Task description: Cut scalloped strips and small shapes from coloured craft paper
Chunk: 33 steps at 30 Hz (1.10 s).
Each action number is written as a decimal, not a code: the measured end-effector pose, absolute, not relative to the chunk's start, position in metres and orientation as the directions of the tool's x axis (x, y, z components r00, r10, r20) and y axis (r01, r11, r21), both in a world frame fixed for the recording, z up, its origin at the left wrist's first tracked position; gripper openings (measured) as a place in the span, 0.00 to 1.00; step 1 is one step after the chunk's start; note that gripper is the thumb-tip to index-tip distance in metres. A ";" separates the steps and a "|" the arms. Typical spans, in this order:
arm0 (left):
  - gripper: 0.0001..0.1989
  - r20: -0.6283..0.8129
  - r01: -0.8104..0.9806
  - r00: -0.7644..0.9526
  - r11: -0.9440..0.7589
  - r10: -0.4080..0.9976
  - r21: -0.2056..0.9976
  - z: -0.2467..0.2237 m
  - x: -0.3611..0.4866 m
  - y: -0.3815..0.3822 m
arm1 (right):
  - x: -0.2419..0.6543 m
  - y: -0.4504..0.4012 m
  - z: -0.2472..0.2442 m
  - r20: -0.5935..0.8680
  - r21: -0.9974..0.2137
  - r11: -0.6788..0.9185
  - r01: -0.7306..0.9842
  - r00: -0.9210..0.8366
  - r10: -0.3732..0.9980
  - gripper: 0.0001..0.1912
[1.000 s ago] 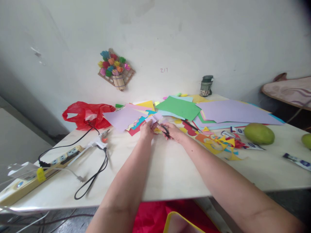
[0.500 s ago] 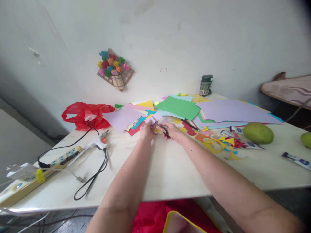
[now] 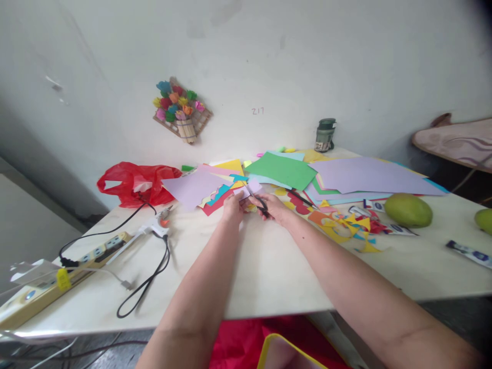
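- Strip (image 3: 98, 251): long, boxy, cream plastic, at the table's left, cables about it.
- Bag (image 3: 125, 177): red, thin, crumpled plastic, with a soft sheen.
- Glue gun (image 3: 157, 223): white body, orange near the nozzle, black cord looped on the table (image 3: 269, 271).
- Flowers (image 3: 186, 130): many-coloured blooms and bundled sticks on a wall-hung lattice.
- Left sheet (image 3: 196, 187): flat, lilac, smooth.
- Strips (image 3: 222, 194): red, blue and pale paper, some edges scalloped, just beside my left hand.
- My left hand (image 3: 232, 205): fingers together, pinched on the lilac piece.
- Piece (image 3: 252, 187): small, thin lilac paper, held up between my two hands, scissor blades against it. Step in hand, as I judge it: cutting this piece. The next move calls for a steady pinch, the paper fed to the blades and my left fingertips kept off the edge.
- Scissors (image 3: 263, 206): slim metal blades, dark handles; how wide the blades stand, I cannot tell.
- My right hand (image 3: 274, 208): closed around the handles.
- Green sheet (image 3: 282, 169): angular, matte, over pale blue paper.
- Cup (image 3: 325, 136): dull green, upright, dark lid, at the wall.
- Scraps (image 3: 338, 230): curled, pointed offcuts, mostly yellow, some orange and blue.
- Right sheet (image 3: 365, 175): broad, lilac, atop others.
- Fruit (image 3: 408, 210): green, oval, smooth.
- Tube (image 3: 471, 254): white and dark blue, slender, lying flat.
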State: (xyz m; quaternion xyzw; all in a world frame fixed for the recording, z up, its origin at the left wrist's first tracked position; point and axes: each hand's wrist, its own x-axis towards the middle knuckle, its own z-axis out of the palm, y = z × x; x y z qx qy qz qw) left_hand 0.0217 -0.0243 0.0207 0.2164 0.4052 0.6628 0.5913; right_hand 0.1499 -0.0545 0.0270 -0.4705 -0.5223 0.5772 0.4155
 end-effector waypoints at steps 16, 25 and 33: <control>0.01 -0.147 -0.201 -0.435 0.063 0.888 0.978 0.021 0.015 -0.025 | 0.147 -0.056 0.032 -0.204 -0.978 -0.193 0.075 -0.194 0.959 0.15; 0.09 0.059 0.002 -0.493 -0.067 0.868 0.998 0.014 0.004 -0.015 | 0.169 -0.051 0.042 -0.004 -0.994 -0.020 -0.105 -0.151 0.988 0.17; 0.11 0.090 -0.011 -0.428 -0.105 0.899 0.994 0.019 0.013 -0.021 | 0.190 -0.033 0.049 0.091 -0.994 0.080 0.076 0.152 0.984 0.12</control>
